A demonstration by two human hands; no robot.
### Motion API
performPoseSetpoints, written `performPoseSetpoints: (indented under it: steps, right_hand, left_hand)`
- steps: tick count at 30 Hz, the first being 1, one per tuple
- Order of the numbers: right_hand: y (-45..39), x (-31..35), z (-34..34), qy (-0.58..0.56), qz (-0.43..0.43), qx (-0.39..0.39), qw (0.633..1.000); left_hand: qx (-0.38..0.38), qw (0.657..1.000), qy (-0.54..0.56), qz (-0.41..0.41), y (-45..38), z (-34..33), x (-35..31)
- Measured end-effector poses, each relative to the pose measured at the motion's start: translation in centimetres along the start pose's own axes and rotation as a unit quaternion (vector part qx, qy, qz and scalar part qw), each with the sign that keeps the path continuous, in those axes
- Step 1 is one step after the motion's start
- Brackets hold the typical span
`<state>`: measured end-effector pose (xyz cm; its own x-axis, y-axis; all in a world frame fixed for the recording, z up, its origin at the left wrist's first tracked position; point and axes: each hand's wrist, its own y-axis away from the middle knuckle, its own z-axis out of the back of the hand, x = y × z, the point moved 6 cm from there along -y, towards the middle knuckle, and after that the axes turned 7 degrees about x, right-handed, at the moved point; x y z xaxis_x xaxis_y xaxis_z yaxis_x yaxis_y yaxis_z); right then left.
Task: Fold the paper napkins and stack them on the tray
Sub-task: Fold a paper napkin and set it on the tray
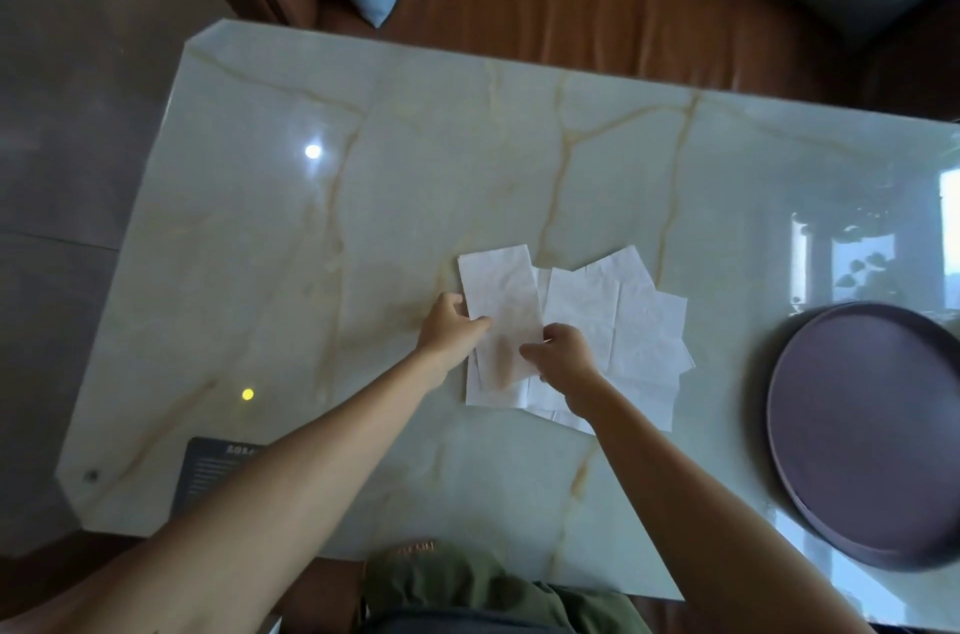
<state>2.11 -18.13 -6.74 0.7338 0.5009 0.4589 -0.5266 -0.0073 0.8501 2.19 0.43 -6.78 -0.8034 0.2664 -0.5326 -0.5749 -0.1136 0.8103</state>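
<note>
step: folding one napkin (pixel 501 316) atop the loose pile (pixel 639 337), left of the tray (pixel 810 519)
left hand (pixel 449 329): pinching its left edge
right hand (pixel 563 355): pinching its right edge
next: crease, carry to tray

Both forearms are bare, with no sleeves, watch or rings showing. Olive-green trousers (pixel 467 586) cover the lap, with a dark band along their lower edge.

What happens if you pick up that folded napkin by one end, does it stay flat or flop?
It would probably flop: the folded napkin looks thin, wrinkled and creased. It is likely very light, since both hands, left hand and right hand, work it with just fingertips. On the glossy table it may also slide easily.
</note>
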Motion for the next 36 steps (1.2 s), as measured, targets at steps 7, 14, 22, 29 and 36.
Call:
performPoseSetpoints:
  steps: [7, 14, 22, 29, 36]
  right_hand:
    - [3.6, 2.1, 1.1, -0.081, 0.060, 0.087, 0.991]
    - [7.8, 1.2, 2.8, -0.138, 0.114, 0.168, 0.969]
    - [9.7, 0.5, 6.6, -0.213, 0.147, 0.050, 0.965]
    - [11.3, 3.4, 8.2, -0.250, 0.224, -0.002, 0.942]
    - [13.0, 5.5, 8.6, -0.143, 0.314, 0.011, 0.939]
  left_hand:
    - [0.024, 0.995, 0.085, 0.043, 1.9, 0.1, 0.6]
    - [0.166, 0.916, 0.362, 0.047, 4.0, -1.7, -0.8]
    - [0.207, 0.935, 0.270, -0.097, 6.9, -1.9, -5.3]
    - [0.180, 0.950, 0.168, -0.193, 10.2, -0.6, -7.2]
    - [0.116, 0.947, 0.094, -0.284, 12.2, 0.6, -8.8]
